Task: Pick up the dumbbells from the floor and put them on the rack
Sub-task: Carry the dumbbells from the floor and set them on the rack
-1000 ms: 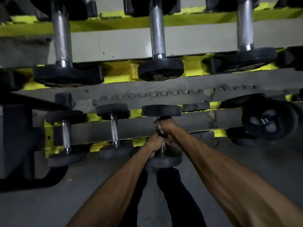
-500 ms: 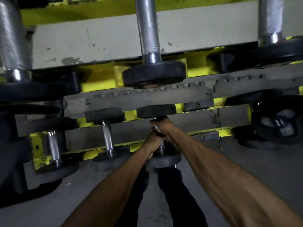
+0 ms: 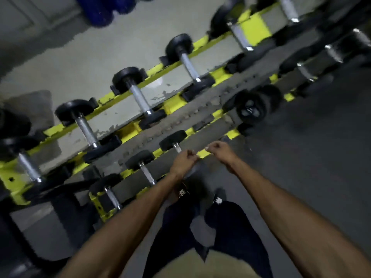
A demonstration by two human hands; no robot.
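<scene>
A tilted view down from the head shows two bare forearms reaching toward a yellow and grey steel rack (image 3: 174,103) that runs diagonally from lower left to upper right.

On its lowest tier lies a small black dumbbell with a steel handle (image 3: 174,139). Its far head rests on the back rail. The handle runs toward the viewer and slips under the left hand (image 3: 183,162). That hand's fingers are curled directly over the handle's near end, and blur hides whether they grip it or only hover, so I cannot tell. The near head is a dark smear just below the hand.

The right hand (image 3: 218,150) hangs just to the right, clear of the dumbbell, with fingers loosely curled around nothing.

Two more small dumbbells (image 3: 140,159) sit on the same tier to the left, handles parallel.

To the right, beyond the right hand, a bulky black dumbbell (image 3: 252,110) lies with its round end facing the viewer, so its long axis points away. I cannot tell whether it rests on the rail or on the grey floor (image 3: 301,157). If it is next, the right hand is nearer.
</scene>
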